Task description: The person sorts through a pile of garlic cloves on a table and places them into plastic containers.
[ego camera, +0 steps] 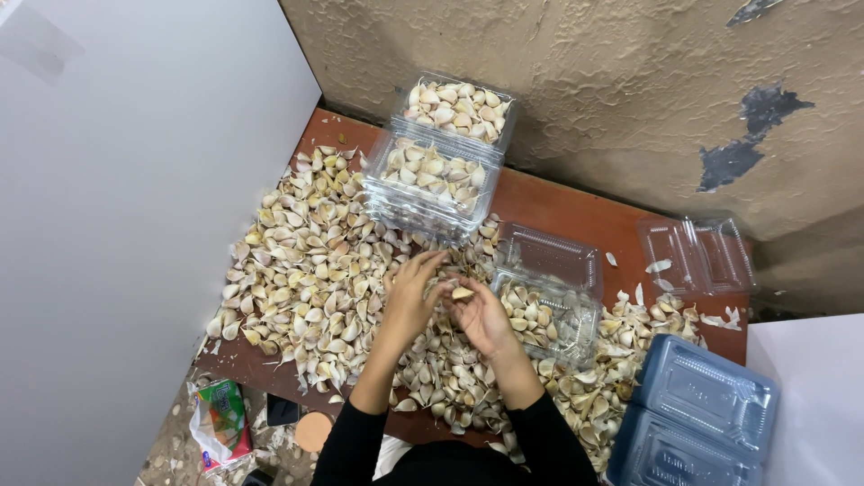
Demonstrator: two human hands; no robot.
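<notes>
Nearest the camera, black sleeves lead to two hands meeting over a brown table [621, 225] strewn with garlic. The right hand [483, 317] lies palm up with a single garlic clove [462, 292] pinched at its fingertips; the left hand [412, 292] curls in from the other side, its fingers closed toward that same clove — touching it or just short of it, I cannot tell which. So the clove sits right at the grip, between both sets of fingertips.

Just beside the right hand stands an open clear container [551, 310], judged about half filled with cloves. At the near right lie stacked blue-tinted containers [697, 414], closed.

Around and to the left spreads a wide heap of loose cloves [306, 270] — a great deal still unsorted, it seems.

Farther back, two clear containers [445, 153] sit stacked and full, apparently finished. An empty opened container [697, 254] rests by the flaking wall [630, 81].
</notes>
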